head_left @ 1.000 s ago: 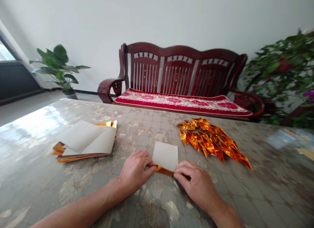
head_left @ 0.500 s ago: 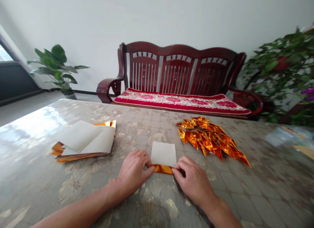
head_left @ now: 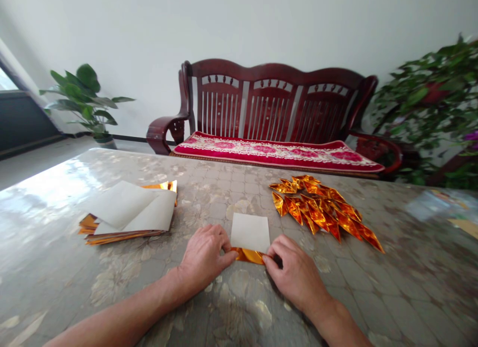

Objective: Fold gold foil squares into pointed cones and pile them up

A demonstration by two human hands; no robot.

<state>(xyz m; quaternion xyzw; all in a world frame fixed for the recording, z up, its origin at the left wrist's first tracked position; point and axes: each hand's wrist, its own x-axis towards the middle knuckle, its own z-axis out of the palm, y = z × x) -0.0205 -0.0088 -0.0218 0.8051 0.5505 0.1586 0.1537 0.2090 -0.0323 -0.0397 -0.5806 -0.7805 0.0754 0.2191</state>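
A small sheet of paper (head_left: 250, 232), pale on its upper face, lies in front of me with its near edge turned up into a shiny gold-orange strip. My left hand (head_left: 209, 251) pinches the left end of that strip between thumb and fingers. At the strip's right end, my right hand (head_left: 290, 263) pinches it the same way. To the right and farther back lies a pile of folded gold-orange foil pieces (head_left: 324, 207) with pointed ends. A stack of pale-backed foil sheets (head_left: 130, 210) rests on the left.
The patterned table (head_left: 209, 187) spreads under everything. A clear plastic bag (head_left: 436, 205) lies at its right side. Beyond the table stand a dark red wooden bench (head_left: 269, 105), a potted plant (head_left: 87, 95) at left and leafy plants (head_left: 421, 98) at right.
The view has shifted very slightly. Both hands keep their pinch on the folded strip, and the sheet and piles look the same.
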